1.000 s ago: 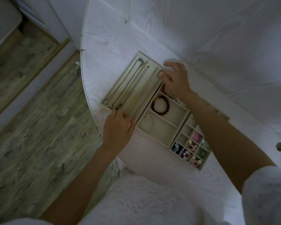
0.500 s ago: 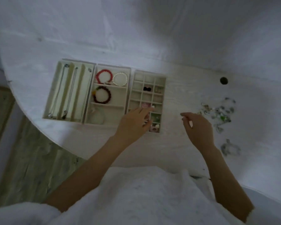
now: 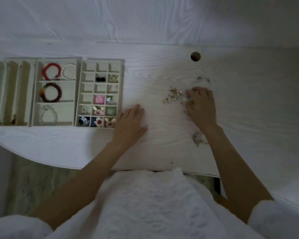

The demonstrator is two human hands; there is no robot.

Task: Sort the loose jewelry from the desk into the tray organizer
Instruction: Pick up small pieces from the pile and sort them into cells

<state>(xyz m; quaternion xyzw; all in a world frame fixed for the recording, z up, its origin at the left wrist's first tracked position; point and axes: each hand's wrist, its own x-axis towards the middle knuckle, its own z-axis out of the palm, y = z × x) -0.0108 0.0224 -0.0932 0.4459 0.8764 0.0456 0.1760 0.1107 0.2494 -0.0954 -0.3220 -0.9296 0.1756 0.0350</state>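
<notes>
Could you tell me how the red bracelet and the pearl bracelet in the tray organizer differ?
The red bracelet is bright red and thick; the pearl bracelet is white and made of fine beads. The red one lies left, the pearl one right. Both are rings sharing the top compartment of the tray organizer's middle section.

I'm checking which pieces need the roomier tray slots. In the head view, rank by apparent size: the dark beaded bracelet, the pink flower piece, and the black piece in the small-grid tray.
1. dark beaded bracelet, clearly the largest.
2. pink flower piece.
3. black piece, slightly smaller than the flower; the dim light makes that gap unsure.
</notes>
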